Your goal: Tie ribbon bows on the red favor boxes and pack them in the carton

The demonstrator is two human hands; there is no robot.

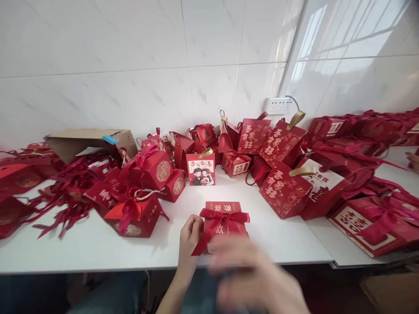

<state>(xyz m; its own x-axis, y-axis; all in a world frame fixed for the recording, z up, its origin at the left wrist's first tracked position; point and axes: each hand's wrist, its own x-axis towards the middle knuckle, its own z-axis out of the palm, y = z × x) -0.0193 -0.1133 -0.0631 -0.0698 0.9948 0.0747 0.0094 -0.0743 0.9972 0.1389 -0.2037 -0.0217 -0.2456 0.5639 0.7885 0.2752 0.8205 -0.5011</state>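
A red gift box stands near the table's front edge, with a dark red satin ribbon tied in a bow across it. One tail of the ribbon hangs down at the box's front left. My left hand is closed at the left side of the box, its curled fingers against the box and ribbon edge. In front of the box and closer to the camera, my right hand is smeared by motion, covering the box's lower front. Whether its fingers hold anything cannot be made out.
Red boxes crowd the right side, some with gold handles. A box with a cartoon couple stands behind. Loose ribbons and an open cardboard box lie left. A socket strip is on the wall. Another person's hand shows far right.
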